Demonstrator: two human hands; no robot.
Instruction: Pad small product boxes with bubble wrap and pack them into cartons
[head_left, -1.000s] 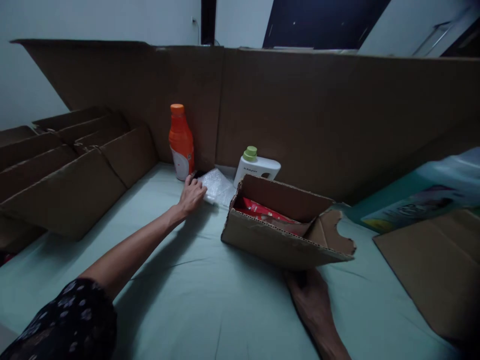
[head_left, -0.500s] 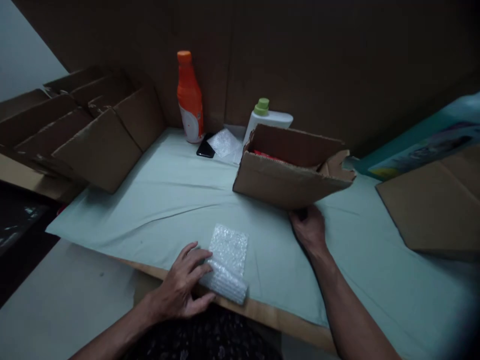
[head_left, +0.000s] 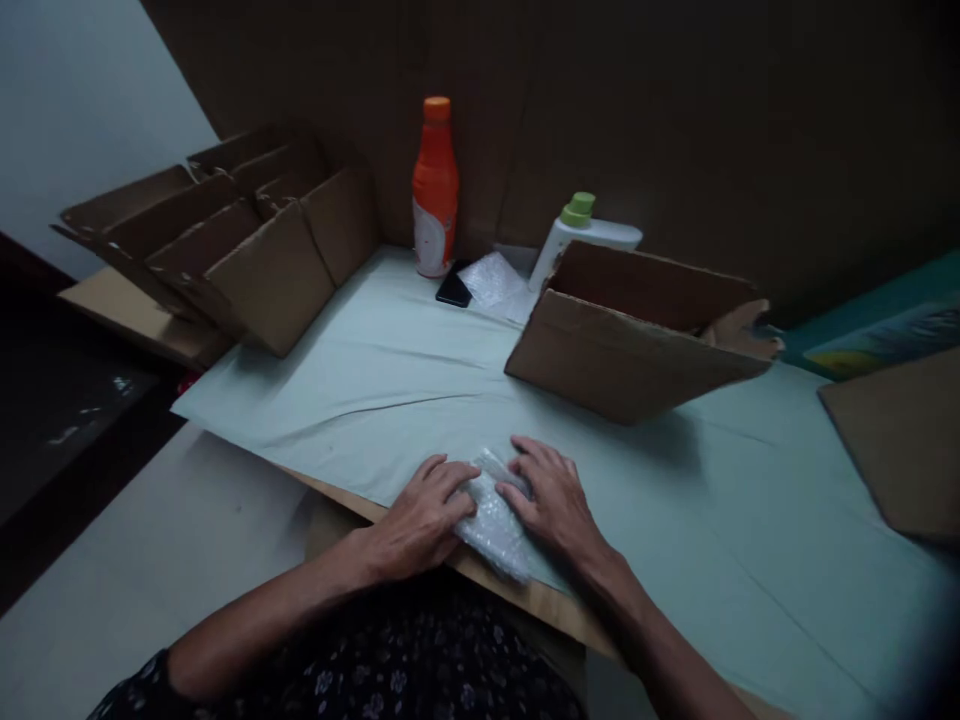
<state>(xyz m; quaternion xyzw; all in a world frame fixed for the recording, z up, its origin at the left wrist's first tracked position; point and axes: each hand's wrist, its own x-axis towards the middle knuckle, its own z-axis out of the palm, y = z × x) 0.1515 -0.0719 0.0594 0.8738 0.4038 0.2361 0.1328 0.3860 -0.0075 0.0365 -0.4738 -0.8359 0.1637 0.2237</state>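
A small piece of clear bubble wrap lies folded at the table's front edge, between both hands. Curled over its left side, my left hand grips it with the fingertips on top. From the right, my right hand holds its upper right edge between thumb and fingers. Part of the wrap is hidden beneath the fingers. Behind my right hand stands an open cardboard box, touched by neither hand.
A divided cardboard box stands at the left. Along the back are an orange bottle, a black phone, another bubble wrap sheet and a white bottle with a green cap. At right are a teal container and cardboard.
My right hand has left the open box and come to the bubble wrap. The wrap's rolled part and flat part are now gathered between both hands. The view has shifted left.
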